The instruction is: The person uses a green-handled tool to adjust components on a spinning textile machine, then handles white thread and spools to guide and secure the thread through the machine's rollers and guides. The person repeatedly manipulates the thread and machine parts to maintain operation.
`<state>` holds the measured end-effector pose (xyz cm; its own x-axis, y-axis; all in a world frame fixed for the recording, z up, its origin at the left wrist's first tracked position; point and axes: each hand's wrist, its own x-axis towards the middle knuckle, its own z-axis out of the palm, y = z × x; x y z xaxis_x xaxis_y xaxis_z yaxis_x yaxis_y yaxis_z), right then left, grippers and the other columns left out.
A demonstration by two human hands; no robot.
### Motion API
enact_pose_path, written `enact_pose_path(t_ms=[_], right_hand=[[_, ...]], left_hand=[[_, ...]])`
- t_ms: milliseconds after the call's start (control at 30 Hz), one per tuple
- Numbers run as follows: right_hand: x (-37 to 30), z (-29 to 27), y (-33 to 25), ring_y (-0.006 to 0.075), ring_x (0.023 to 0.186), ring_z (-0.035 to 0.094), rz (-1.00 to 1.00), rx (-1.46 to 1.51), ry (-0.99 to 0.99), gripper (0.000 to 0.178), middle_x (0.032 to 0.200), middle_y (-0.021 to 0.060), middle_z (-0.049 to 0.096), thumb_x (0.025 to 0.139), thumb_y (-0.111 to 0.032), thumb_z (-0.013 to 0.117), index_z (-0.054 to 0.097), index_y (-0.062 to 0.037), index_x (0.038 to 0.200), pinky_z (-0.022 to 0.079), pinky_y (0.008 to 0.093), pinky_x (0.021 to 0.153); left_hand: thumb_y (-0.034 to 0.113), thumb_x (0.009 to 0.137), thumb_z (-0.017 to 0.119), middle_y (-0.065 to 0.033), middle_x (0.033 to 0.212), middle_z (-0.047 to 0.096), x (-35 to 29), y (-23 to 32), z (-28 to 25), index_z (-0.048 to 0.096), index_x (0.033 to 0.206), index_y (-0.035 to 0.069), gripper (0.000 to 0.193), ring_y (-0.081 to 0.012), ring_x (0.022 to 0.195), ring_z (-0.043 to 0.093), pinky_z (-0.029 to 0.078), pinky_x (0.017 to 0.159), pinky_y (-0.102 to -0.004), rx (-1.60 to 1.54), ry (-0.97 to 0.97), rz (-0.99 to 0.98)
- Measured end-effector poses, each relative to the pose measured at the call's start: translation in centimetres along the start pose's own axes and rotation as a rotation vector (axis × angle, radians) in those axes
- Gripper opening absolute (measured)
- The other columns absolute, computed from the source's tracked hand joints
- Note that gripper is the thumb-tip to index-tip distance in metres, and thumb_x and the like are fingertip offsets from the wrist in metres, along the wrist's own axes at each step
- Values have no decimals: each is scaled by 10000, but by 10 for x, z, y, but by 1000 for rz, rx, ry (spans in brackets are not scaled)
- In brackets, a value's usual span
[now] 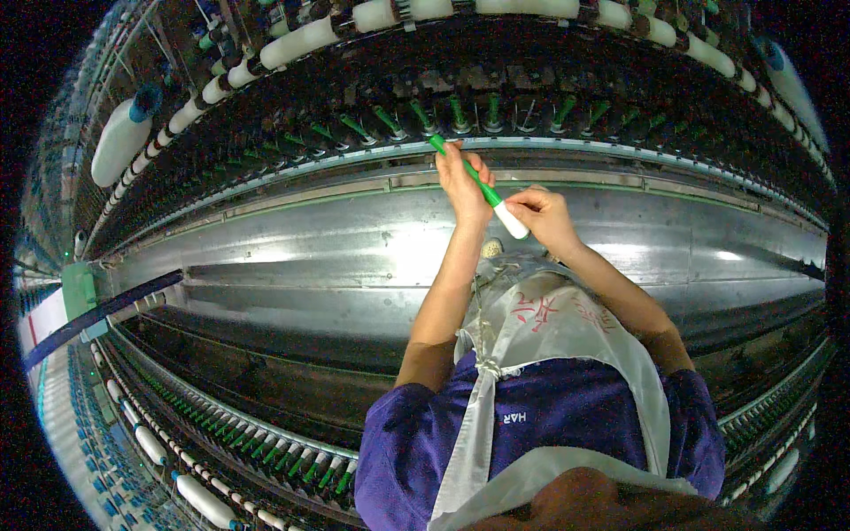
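Note:
A slim green spinning bobbin [489,194] slants across the middle of the view, its lower end wound with white yarn [511,221]. My left hand [462,190] is wrapped round the green shaft, whose upper tip sticks out past the fingers. Beside the yarn-wound end, my right hand [547,219] is closed in a pinch at the yarn. Any loose thread between its fingertips is too fine to make out. Just beyond my hands, a row of green bobbins [458,112] stands on the spinning frame.
White rollers [297,44] arch over the far machine, with a large white yarn package [122,142] at left. A metal rail [354,156] edges that machine. Behind me, a second frame carries more green bobbins [283,457]. A dark blue bar [106,317] juts in at left.

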<state>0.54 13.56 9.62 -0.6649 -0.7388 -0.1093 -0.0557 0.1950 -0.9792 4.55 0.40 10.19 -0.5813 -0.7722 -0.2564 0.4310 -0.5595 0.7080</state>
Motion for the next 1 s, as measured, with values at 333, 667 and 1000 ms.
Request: enact_pose_path(t_ms=[333,667,1000], right_hand=[[2,-8,0,291,699,542,-239,-254,51,69,748,131,529,794,-68,566,534,-14,822,429,366,603],[-25,-19,38,255,731,547,-147,-297,63,94,798,94,550,841,-117,547,512,-30,839,431,361,621],[34,-59,-26,100,536,492,147,335,-108,131,648,10,528,920,-180,476,497,-58,879,392,267,448]], left_hand=[[-52,789,484,-74,956,399,8,-17,-18,337,1179,84,438,-154,762,454,471,642,-300,20,212,-3],[-2,814,590,-91,872,485,7,-19,-21,368,1030,83,321,-194,765,526,512,751,-402,-238,188,-47],[415,931,413,-54,674,565,-21,-29,-13,471,995,94,333,-94,471,480,400,400,-222,364,-363,-539]])
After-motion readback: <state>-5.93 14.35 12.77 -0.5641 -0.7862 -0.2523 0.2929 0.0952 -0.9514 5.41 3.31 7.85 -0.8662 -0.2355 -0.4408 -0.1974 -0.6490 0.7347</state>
